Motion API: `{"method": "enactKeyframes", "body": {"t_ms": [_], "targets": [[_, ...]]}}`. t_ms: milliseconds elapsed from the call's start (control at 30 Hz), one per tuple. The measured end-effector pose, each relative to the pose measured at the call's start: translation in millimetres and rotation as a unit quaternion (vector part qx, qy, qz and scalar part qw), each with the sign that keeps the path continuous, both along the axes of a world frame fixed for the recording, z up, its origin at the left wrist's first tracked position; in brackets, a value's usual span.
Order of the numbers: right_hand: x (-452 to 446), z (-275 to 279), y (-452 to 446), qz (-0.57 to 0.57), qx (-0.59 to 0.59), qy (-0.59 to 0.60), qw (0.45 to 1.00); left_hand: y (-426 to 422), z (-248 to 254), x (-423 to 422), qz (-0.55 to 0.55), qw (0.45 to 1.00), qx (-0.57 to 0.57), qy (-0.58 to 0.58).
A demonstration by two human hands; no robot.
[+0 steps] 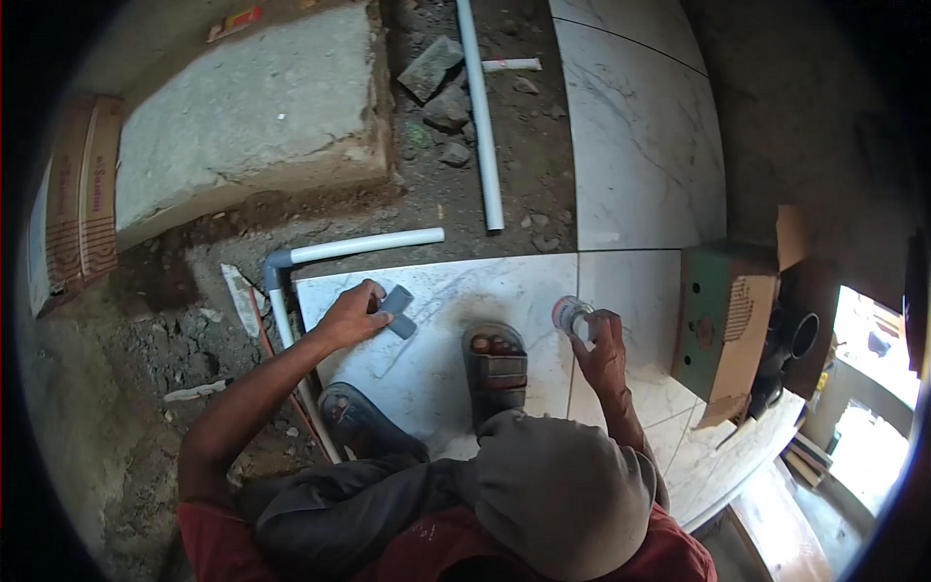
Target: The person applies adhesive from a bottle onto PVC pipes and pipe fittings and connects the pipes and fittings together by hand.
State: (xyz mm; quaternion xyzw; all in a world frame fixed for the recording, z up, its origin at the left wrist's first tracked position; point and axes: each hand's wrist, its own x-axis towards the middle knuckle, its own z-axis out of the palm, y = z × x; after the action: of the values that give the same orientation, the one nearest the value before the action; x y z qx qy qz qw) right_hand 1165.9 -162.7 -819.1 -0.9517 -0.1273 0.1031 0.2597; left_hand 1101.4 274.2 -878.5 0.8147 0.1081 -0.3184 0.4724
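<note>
My left hand (pixel 351 315) is closed on a grey pipe tee (pixel 398 311), gripping it by its side branch above the marble-look tiles. In my right hand (pixel 601 354) is a small jar (pixel 570 315) with a red and white label, tilted, with the fingers wrapped round its near end. Whether it is capped I cannot tell. Left of my left hand lies a white pipe (pixel 369 244) joined to a grey elbow (pixel 278 259), and another pipe runs from that elbow towards me. My sandalled feet (pixel 495 369) rest between the hands.
A longer white pipe (pixel 482 126) lies on the dirt strip ahead, beside broken stones (pixel 432 70). A concrete slab (pixel 252 116) rises at the left. On the right stands an open cardboard box (pixel 722 330) with black pipe fittings (pixel 800 335) next to it. Another carton (pixel 82 194) is far left.
</note>
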Motion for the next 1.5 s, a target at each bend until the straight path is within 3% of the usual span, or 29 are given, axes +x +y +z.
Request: {"method": "enactKeyframes", "body": {"t_ms": [100, 167, 200, 233, 333, 433, 600, 667, 767, 967, 1033, 1333, 1500], "targets": [[10, 1, 3, 0.002, -0.043, 0.074, 0.996, 6, 14, 14, 0.008, 0.999, 0.004, 0.039], [9, -2, 2, 0.014, -0.040, 0.063, 0.997, 13, 11, 26, -0.021, 0.980, 0.125, -0.151], [9, -2, 3, 0.015, -0.037, 0.061, 0.997, 15, 6, 35, -0.023, 0.955, 0.123, -0.271], [9, -2, 3, 0.019, -0.035, 0.059, 0.997, 15, 3, 44, -0.020, 0.954, 0.124, -0.270], [12, -5, 3, 0.049, -0.069, 0.028, 0.996, 22, -17, 70, -0.220, 0.910, 0.278, -0.216], [12, -1, 6, 0.007, -0.052, 0.074, 0.996, 19, -39, 67, -0.259, 0.870, 0.354, -0.227], [8, -16, 0, 0.017, -0.036, 0.020, 0.999, 27, -63, 66, -0.224, 0.885, 0.327, -0.245], [6, -15, 0, 0.021, -0.024, -0.009, 0.999, 34, -64, 67, -0.196, 0.917, 0.302, -0.170], [5, -10, 2, 0.015, 0.004, 0.010, 1.000, 42, -70, 66, -0.228, 0.908, 0.330, -0.125], [13, -6, 9, -0.001, -0.032, 0.020, 0.999, 58, -26, 68, -0.190, 0.946, 0.244, -0.097], [10, -6, 6, -0.030, -0.024, 0.006, 0.999, 58, -17, 65, -0.152, 0.955, 0.205, -0.153], [-6, -13, 14, -0.062, 0.013, -0.030, 0.998, 45, 10, 65, -0.175, 0.952, 0.196, -0.156], [9, -14, 23, -0.020, -0.078, -0.028, 0.996, 49, 17, 64, -0.160, 0.948, 0.208, -0.180]]}}
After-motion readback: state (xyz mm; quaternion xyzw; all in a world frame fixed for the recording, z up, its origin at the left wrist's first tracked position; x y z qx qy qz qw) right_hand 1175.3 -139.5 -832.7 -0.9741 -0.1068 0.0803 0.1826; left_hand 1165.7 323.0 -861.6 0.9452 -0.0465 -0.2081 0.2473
